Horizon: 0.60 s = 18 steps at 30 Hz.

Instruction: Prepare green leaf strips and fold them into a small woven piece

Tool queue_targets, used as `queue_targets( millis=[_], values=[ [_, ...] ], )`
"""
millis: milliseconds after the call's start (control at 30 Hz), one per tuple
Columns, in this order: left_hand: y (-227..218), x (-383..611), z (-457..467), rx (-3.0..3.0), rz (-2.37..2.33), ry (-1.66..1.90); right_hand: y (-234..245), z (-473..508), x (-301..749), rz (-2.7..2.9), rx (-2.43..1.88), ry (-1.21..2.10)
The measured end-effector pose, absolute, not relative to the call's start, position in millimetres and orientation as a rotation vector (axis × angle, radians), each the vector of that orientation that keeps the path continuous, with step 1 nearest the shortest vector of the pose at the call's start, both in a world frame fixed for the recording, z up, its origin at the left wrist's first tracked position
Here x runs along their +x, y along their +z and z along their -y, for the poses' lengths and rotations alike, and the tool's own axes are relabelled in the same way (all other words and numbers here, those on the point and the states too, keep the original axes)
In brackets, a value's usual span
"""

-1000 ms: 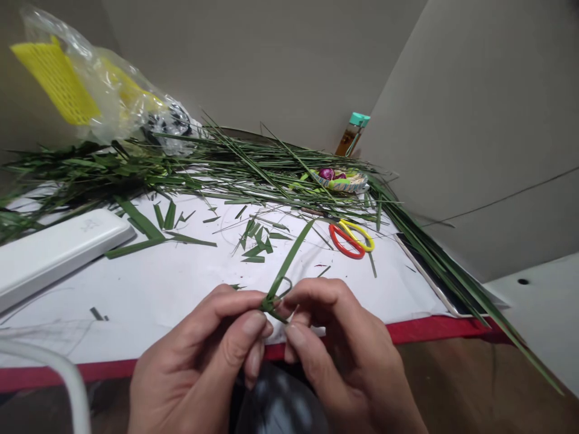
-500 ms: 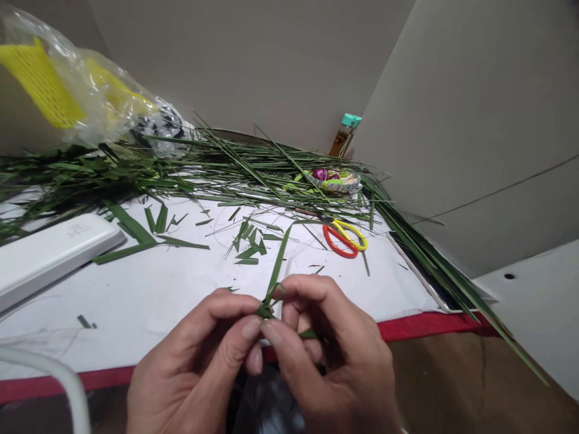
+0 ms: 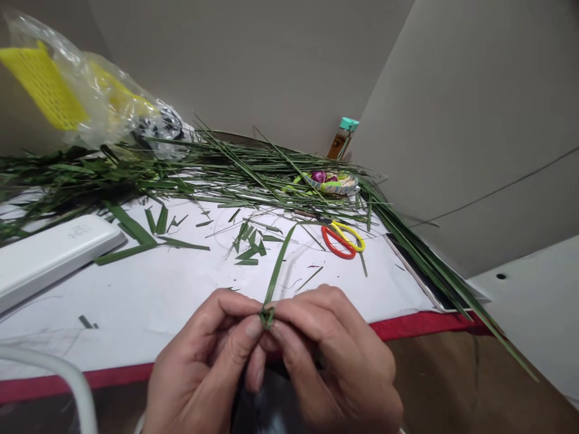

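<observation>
A narrow green leaf strip (image 3: 277, 271) rises from between my hands, and its lower end forms a small tight knot (image 3: 267, 317). My left hand (image 3: 203, 355) pinches the knot between thumb and fingers from the left. My right hand (image 3: 330, 349) presses against it from the right, fingers closed around the strip. Both hands touch each other at the knot. The strip's lower ends are hidden behind my fingers.
Long green leaves (image 3: 235, 172) lie heaped along the back of the white paper-covered table (image 3: 149, 307), with cut pieces scattered on it. Red-and-yellow scissors (image 3: 341, 239), a white case (image 3: 54, 256), a woven dish (image 3: 332, 184) and a bottle (image 3: 342, 138) stand around.
The open loop in the leaf strip has closed into a tight knot. My hands have come closer together, and the loose tail at my right hand no longer shows.
</observation>
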<state>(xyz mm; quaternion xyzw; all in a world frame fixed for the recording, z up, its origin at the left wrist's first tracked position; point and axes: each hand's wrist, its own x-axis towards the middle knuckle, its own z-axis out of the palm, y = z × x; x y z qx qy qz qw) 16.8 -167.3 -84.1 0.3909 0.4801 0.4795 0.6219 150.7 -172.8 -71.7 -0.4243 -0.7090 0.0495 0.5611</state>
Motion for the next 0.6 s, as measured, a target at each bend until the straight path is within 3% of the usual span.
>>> queue_targets(
  millis=[167,367,600],
  values=[
    [-85.6,17.5,167.7,0.940,-1.090,1.143,-71.9,172.8,150.2,1.711,-1.002,0.058],
    [-87.4,18.7,168.4,1.047,-1.102,1.209,-65.2,170.9,152.7,1.625,-1.057,0.423],
    [-82.9,20.7,167.5,1.071,-1.106,1.243,-66.3,175.3,155.5,1.665,-1.035,0.376]
  ],
)
